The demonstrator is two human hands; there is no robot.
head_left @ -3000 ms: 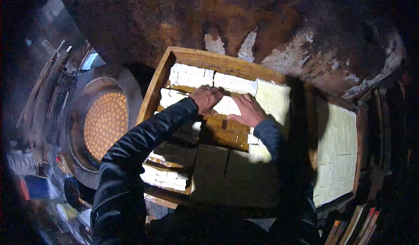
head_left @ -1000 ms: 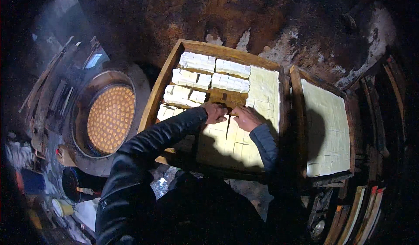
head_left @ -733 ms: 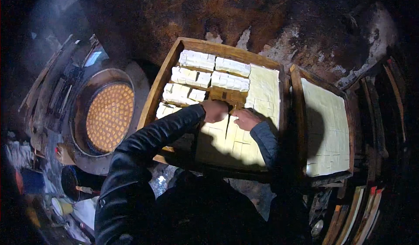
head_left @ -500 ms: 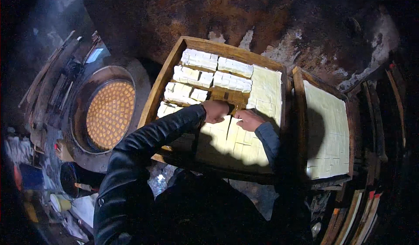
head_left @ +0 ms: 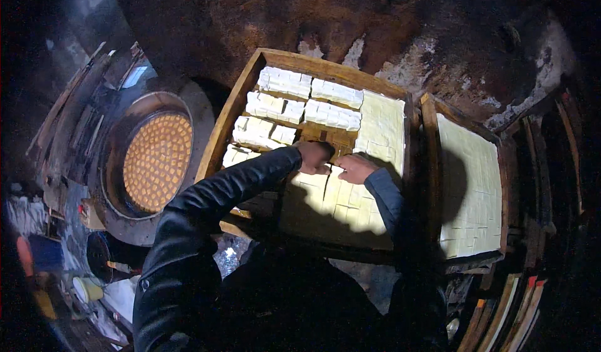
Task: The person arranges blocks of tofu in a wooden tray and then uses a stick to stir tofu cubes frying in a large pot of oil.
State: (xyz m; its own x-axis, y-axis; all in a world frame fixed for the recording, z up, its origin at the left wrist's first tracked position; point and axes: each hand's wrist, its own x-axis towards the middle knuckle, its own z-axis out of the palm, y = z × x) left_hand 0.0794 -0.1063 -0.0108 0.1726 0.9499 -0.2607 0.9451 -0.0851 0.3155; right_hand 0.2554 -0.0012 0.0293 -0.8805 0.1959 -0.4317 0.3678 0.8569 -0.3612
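Note:
A wooden tray holds a pale cut slab of tofu, scored into small blocks. Both hands meet at the slab's far edge, beside a bare strip of brown tray bottom. My left hand is closed, fingers curled down on the tofu at the edge. Close to its right, my right hand has its fingers bent over the same edge. The fingertips and the pieces under them are partly hidden. Loose rows of white tofu blocks stand at the tray's far left.
A second wooden tray with a scored tofu slab stands to the right. At left, a large round pan holds many browned pieces. Wooden slats lie at lower right. A stained wall rises behind the trays.
My hands have come slightly closer together at the slab's edge, the left shifting a little to the right. The tofu rows look the same.

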